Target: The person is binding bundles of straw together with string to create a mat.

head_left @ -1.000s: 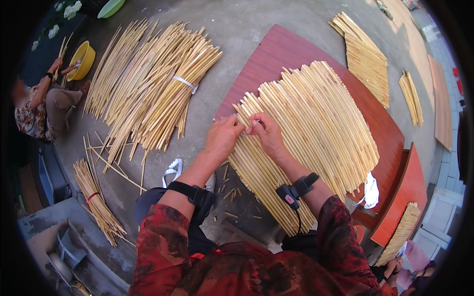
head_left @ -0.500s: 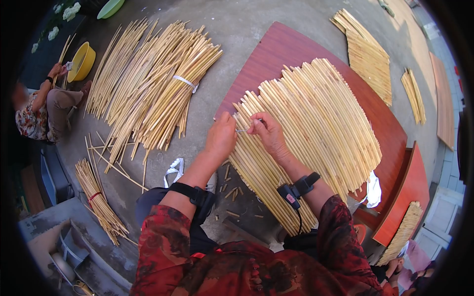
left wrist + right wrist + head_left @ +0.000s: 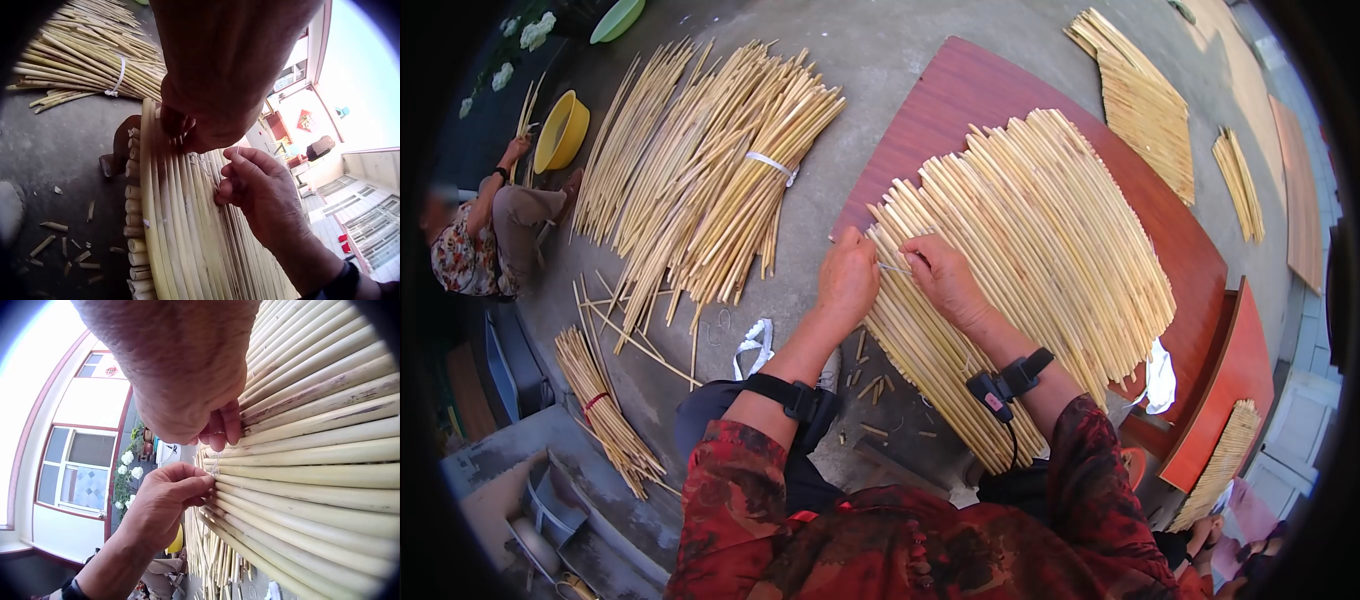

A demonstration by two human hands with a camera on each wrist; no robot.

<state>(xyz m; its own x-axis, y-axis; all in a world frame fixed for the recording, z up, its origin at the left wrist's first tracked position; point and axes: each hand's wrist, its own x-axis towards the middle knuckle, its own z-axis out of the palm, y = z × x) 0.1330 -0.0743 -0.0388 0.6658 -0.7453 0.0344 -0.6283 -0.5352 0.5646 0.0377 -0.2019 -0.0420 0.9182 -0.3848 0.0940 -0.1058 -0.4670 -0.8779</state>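
Grey concrete ground (image 3: 850, 50) spreads beneath everything; reckoned from the middle of the head view, one red-brown table (image 3: 925, 105) stands at 2 o'clock. On it lies the largest of three stalk mats, a wide sheet (image 3: 1040, 240) of pale stalks too many to count surely, its near end overhanging the table towards 5 o'clock. One big stalk heap (image 3: 690, 165), part of it bound with a white tie (image 3: 771, 163), fills 10 o'clock. One seated person (image 3: 475, 245) is at 9 o'clock. The second mat (image 3: 1145, 120) lies at 2 o'clock, beyond the table; the third mat (image 3: 1218, 462) is at 4. One red-tied bundle (image 3: 605, 425) sits at 8 o'clock, one yellow basin (image 3: 562, 132) at 10. Near the centre, at the wide sheet's left edge, the left hand (image 3: 847, 278) pinches one white thread (image 3: 893, 267) between thumb and forefinger; the right hand (image 3: 945, 280), just beside it but apart, pinches the same thread with curled fingers. Several short offcuts (image 3: 42, 246) are scattered at 6 o'clock.
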